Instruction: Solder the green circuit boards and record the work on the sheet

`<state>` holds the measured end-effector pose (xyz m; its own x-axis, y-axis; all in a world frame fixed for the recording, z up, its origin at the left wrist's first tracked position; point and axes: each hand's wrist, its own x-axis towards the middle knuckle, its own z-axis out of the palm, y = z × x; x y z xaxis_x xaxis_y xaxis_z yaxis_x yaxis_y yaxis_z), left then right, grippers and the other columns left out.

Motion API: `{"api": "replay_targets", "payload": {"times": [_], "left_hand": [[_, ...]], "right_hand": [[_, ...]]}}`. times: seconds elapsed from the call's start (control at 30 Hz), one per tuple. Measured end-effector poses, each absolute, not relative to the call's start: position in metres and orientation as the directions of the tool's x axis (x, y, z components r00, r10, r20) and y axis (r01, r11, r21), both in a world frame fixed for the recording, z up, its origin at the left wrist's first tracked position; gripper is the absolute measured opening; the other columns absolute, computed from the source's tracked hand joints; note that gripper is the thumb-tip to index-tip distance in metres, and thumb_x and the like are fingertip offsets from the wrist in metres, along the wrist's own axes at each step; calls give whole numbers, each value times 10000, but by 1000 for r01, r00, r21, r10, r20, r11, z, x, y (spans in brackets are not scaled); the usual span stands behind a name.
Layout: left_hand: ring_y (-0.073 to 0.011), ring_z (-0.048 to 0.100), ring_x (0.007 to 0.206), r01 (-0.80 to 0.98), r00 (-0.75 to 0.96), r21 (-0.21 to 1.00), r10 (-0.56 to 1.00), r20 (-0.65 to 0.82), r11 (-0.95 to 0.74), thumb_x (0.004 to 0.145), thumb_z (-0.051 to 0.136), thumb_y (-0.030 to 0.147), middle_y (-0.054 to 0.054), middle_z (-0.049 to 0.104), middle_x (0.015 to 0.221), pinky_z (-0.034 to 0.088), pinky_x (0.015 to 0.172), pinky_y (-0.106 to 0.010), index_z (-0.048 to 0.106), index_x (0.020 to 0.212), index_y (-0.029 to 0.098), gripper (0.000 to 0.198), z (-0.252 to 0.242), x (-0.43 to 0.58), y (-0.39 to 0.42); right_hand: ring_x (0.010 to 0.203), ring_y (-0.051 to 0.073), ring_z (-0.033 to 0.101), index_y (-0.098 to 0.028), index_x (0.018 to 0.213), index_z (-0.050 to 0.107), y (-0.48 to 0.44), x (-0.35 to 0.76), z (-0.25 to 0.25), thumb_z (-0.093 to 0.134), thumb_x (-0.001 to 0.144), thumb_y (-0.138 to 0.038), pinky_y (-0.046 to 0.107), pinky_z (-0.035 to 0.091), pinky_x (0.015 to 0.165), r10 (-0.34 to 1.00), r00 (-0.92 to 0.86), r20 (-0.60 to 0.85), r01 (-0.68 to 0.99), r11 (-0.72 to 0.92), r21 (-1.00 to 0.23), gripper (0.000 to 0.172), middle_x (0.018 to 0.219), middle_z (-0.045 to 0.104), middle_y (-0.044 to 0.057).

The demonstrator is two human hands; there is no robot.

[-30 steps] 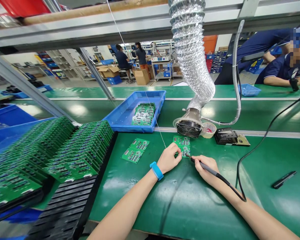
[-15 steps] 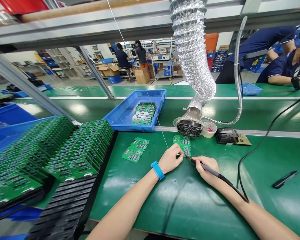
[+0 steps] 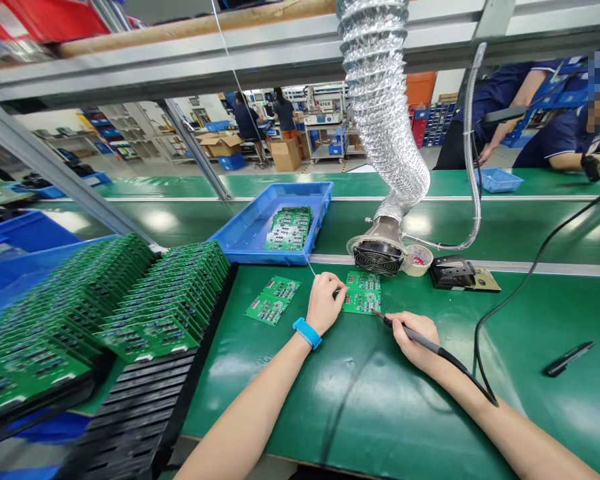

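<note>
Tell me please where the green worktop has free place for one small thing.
Bare worktop shows between the left forearm and right forearm, and between the black cable and the pen. It is crowded around the circuit board, with the fan behind, the left hand at its left and the soldering iron at its near right.

Between the forearms, the desk point(image 3: 350, 413) leaves a wide lane to the circuit board's point(image 3: 363, 293) near edge, narrowing where the left grip point(image 3: 326, 300) and right grip point(image 3: 416, 337) flank it. Beyond that board, the fan point(image 3: 379, 257) and silver duct point(image 3: 380, 100) block the way; the tape roll point(image 3: 417, 260) and metal stand point(image 3: 463, 273) obstruct the right rear. Leftward stand the black rack point(image 3: 145, 387) and the blue tray's point(image 3: 265, 258) wall. On the right the cable point(image 3: 539, 253) loops across, yet a hand could pass between it and the pen point(image 3: 569, 359).
</note>
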<state>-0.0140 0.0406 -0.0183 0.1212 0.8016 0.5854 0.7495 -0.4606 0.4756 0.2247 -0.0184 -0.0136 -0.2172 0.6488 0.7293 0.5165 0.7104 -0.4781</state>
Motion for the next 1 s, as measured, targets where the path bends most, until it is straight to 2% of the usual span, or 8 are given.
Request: {"api": "replay_targets", "payload": {"times": [0.17,0.33,0.43,0.6,0.8,0.83,0.9,1.0], "left_hand": [[-249,535,943,834,31,414,779,626,-366,915,583,219,-83,570,981,463,841,-419,666,960,208,95,-24,-22,46],[-256,573,1148,738,305,367,764,569,-567,934,605,331,-95,629,1194,476,976,-448,623,1191,226,279,-23,-11,39],[-287,503,1326,695,451,321,738,502,-643,925,620,410,-121,604,1345,405,1108,-517,567,1316,209,443,-23,-7,36],[-295,531,1317,703,517,284,742,427,-652,922,606,472,-137,643,1312,327,1161,-573,621,1262,179,449,-19,-5,34],[-267,658,1023,672,547,279,714,436,-686,835,684,544,-97,717,993,407,1067,-541,702,1043,196,405,-9,1,22],[-277,651,1033,672,546,282,716,435,-684,810,696,576,-108,709,1013,415,1056,-539,694,1080,194,468,-8,1,21],[-330,573,1211,667,555,300,723,411,-682,723,728,673,-163,641,1246,379,1095,-557,590,1308,185,774,-7,2,22],[-394,229,1489,650,643,337,729,233,-681,570,729,812,-210,283,1594,187,1204,-596,219,1568,160,1296,-5,-3,33]], "right_hand": [[695,185,736,-203,849,719,-20,229,-17,483,966,-222,277,600,641,679,-152,718,563,657,-502,264,822,765,47],[720,193,732,-204,869,717,-13,244,-13,485,960,-209,292,590,659,660,-32,751,616,604,-505,249,843,764,47],[734,201,729,-200,873,717,-2,261,-9,488,958,-215,303,586,676,613,74,786,673,552,-493,245,854,762,50],[764,199,699,-185,1017,711,14,283,-5,478,986,-230,314,564,741,532,136,836,731,515,-447,239,886,734,69],[762,173,653,-207,1248,655,27,291,-15,480,1010,-281,270,517,705,678,-16,735,797,452,-400,304,933,644,59],[754,171,648,-204,1246,657,28,291,-18,477,1013,-285,266,510,695,684,-16,730,801,445,-399,305,923,638,56],[751,168,639,-192,1236,662,28,291,-21,476,1015,-282,267,502,711,664,-3,748,798,452,-399,303,912,639,55],[731,163,621,-179,1202,679,27,289,-24,493,1008,-269,267,491,716,609,-1,793,787,490,-375,284,865,644,54]]}}
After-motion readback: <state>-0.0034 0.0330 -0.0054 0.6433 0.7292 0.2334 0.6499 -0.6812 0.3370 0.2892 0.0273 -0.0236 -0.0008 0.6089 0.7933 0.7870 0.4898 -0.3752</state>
